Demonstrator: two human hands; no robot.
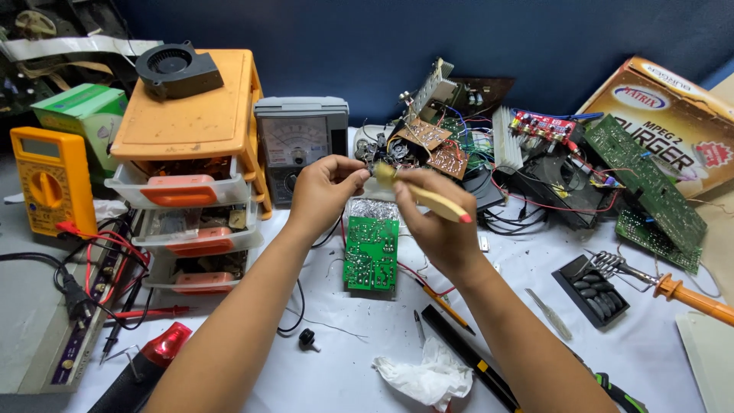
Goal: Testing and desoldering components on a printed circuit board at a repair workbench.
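Head view: my left hand [325,191] pinches small dark part [370,164] in closed fingers above green circuit board [371,252]; right hand [436,222] grips yellow brush [428,197], bristles touching part. Cleaning under way; board lies untouched on bench [336,359] below.

**Dark blue wall behind a crowded white worktop**

A plain, matt dark blue wall [306,46] fills the upper part of the view, unbroken across its width. Below it runs a white-covered worktop [344,359], its surface dusted with small specks and evenly lit, with only soft shadows. At the left stands an orange-topped plastic drawer unit with three clear drawers [191,168], the largest fixture on the worktop. The far left corner is dim and cluttered, its contents hard to make out. At the right edge a pale beige surface [711,352] adjoins the white covering
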